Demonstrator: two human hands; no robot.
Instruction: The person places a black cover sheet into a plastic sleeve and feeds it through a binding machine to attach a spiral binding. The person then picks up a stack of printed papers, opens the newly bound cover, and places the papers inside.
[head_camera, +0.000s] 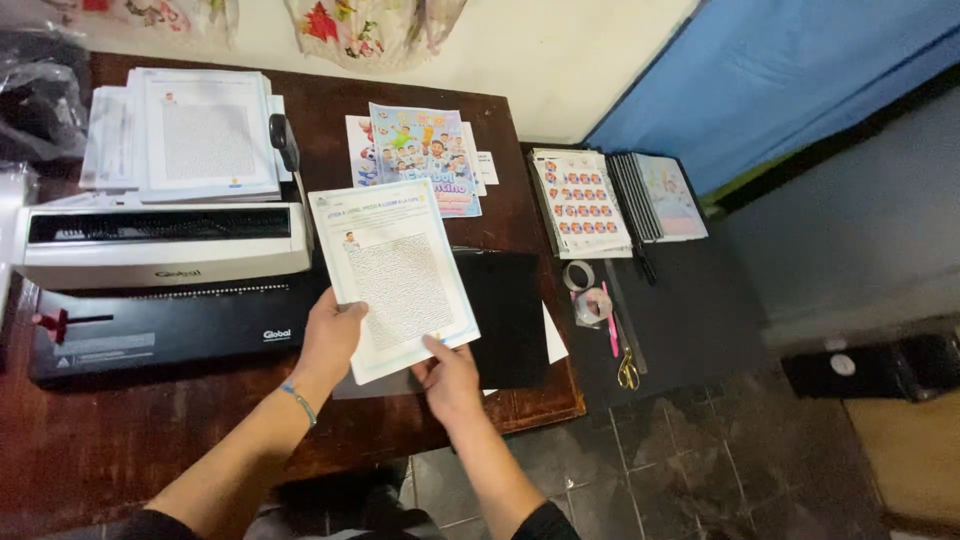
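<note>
Left hand (330, 340) pinches printed sheet (392, 278) | right hand (450, 378) fingers spread beneath its near edge | risk: sheet could buckle, held by edges only, near binding machine (165, 285).

You've got a comb binding machine (165, 285) left, paper stack (185, 135) behind it, colourful cartoon sheet (425, 160), tape rolls (588, 292), scissors (627, 368) right.
</note>
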